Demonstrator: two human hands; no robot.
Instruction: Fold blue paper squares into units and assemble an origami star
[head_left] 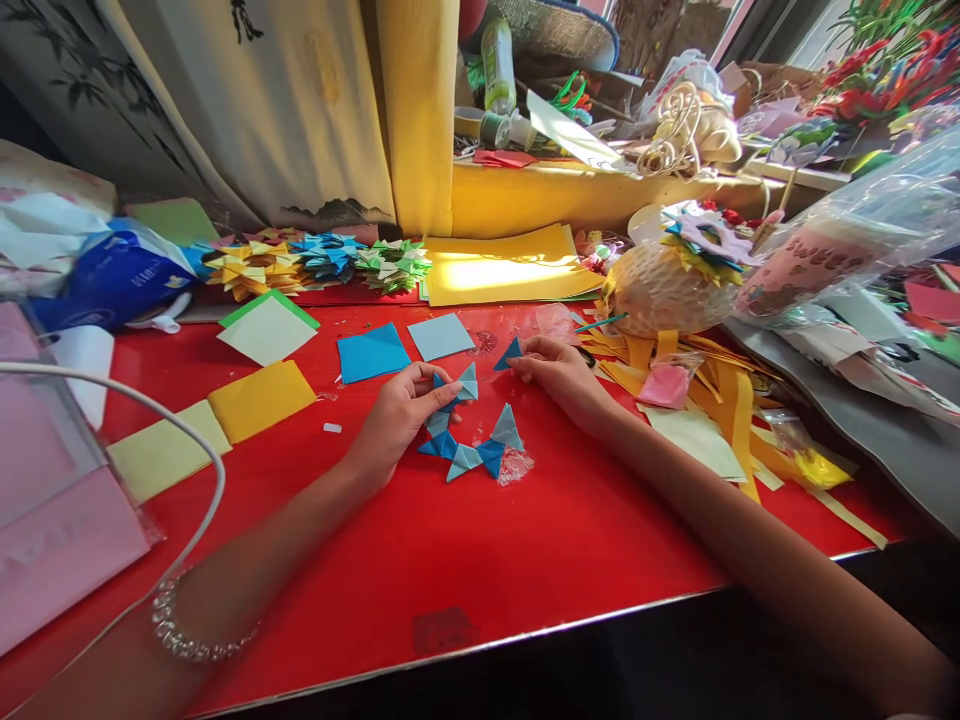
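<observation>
My left hand (399, 415) pinches the upper left part of an open ring of folded paper pieces (464, 459), dark blue and light blue in turn. The ring curves down and round to a light blue piece at its right end, with a gap at the upper right. Above and right of that gap, my right hand (559, 375) holds a separate dark blue folded triangle (509, 354) between thumb and fingers. The triangle does not touch the ring. Just behind my left hand lie a blue square sheet (373, 352) and a light blue sheet (440, 337).
Yellow (262, 401) and pale green (171, 452) sheets lie left on the red table (600, 540). Finished paper rings (259, 265) stand at the back. Yellow strips (739, 420) and a netted round object (660, 290) are at right. A white cable (214, 460) arches at left.
</observation>
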